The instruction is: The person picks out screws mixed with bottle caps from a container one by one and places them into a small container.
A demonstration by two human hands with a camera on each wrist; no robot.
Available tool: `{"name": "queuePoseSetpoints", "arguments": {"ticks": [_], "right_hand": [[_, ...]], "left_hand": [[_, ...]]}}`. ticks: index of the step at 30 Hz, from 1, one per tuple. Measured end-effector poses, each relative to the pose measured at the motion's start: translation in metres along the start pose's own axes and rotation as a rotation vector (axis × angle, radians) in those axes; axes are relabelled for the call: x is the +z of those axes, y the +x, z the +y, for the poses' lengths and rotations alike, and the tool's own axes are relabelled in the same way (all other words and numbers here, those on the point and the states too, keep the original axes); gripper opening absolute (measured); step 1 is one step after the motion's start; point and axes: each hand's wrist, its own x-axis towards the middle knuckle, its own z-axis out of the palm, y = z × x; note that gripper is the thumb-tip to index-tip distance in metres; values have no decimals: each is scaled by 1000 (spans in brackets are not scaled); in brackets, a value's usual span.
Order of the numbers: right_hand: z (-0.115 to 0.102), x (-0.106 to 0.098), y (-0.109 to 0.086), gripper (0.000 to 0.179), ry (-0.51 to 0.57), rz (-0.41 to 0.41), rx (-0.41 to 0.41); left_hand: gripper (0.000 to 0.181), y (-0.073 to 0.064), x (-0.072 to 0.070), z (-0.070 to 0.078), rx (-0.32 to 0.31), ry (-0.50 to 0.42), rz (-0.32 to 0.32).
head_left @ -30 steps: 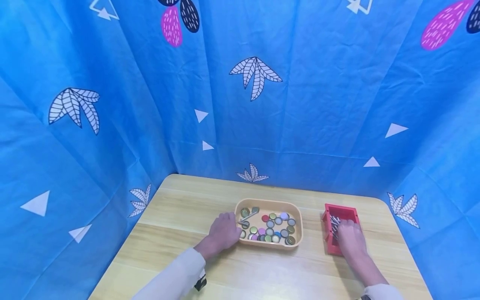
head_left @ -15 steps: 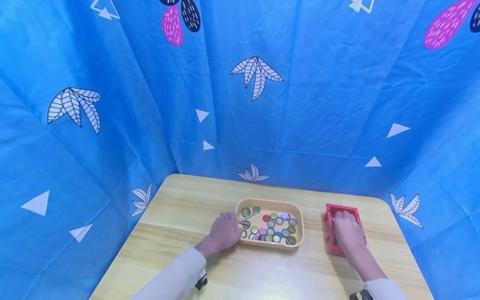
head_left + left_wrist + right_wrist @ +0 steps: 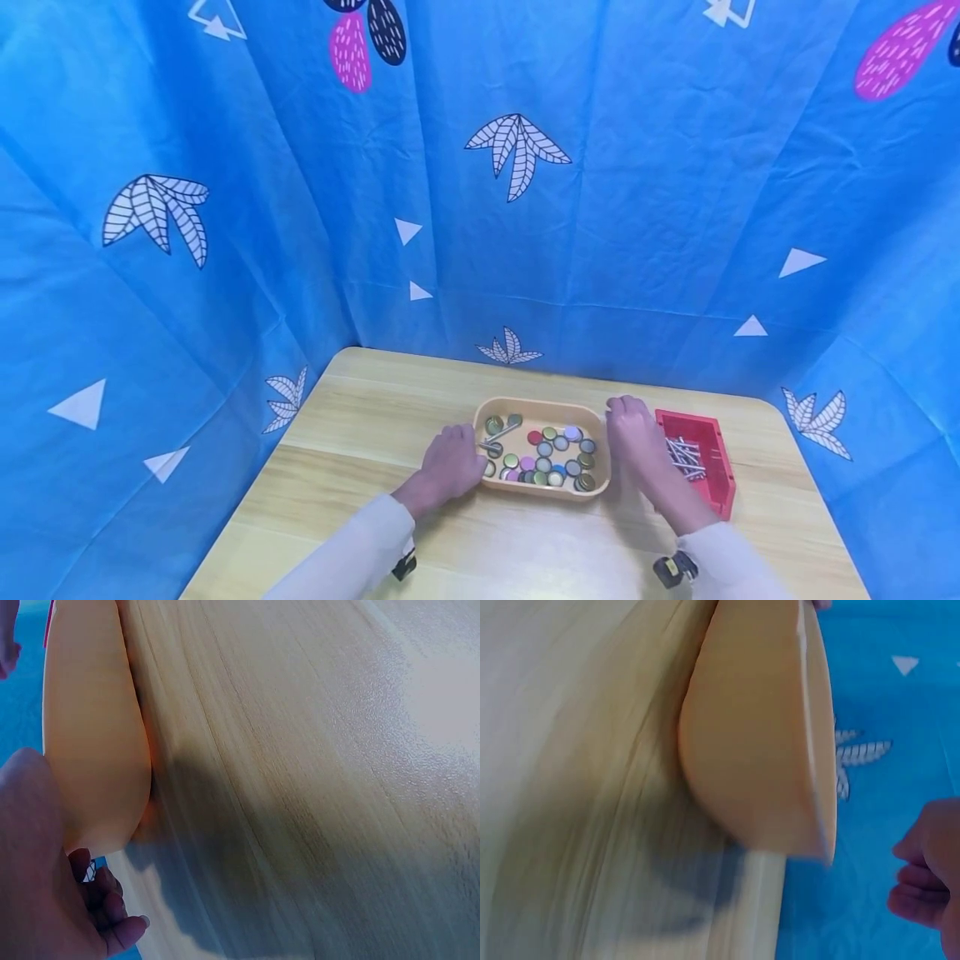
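Observation:
A peach-coloured plastic tray on the table holds bottle caps in several colours. A few metal screws lie at its left end. My left hand grips the tray's left end; the left wrist view shows its thumb at the tray wall and its fingers curled around the end. My right hand is at the tray's right end, above the table, fingers bent. In the right wrist view that hand appears apart from the tray wall, and I cannot tell whether something is inside its fingers.
Right of the tray, partly behind my right forearm, stands a red open bin with several metal screws in it. The wooden table meets a blue patterned curtain at the back and sides.
My right hand has come out of the red bin and moved left to the tray's right end. The bin has turned slightly. My left hand stays at the tray.

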Motion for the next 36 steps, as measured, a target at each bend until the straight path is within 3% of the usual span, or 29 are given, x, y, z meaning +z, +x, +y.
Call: {"name": "queuePoseSetpoints", "arguments": {"ticks": [5,8,18,26,30,36], "right_hand": [[-23,18,13,17,80,45,-94],[-37,28,19,17,144,28,-148],[-82,53,29,16,261,-277,-76],[-103,73,32,18,352,-461,-112],[-112,84,31,13,348,-515,-147],[-122,96,29,5,318,-501,-231]], "left_hand": [[36,0,2,-1,1,12,-2],[35,0,2,-1,6,19,6],[33,-2,1,-2,20,4,32],[29,-3,2,-3,40,52,34],[28,-1,2,-3,46,67,38],[27,-1,4,-3,47,70,35]]}}
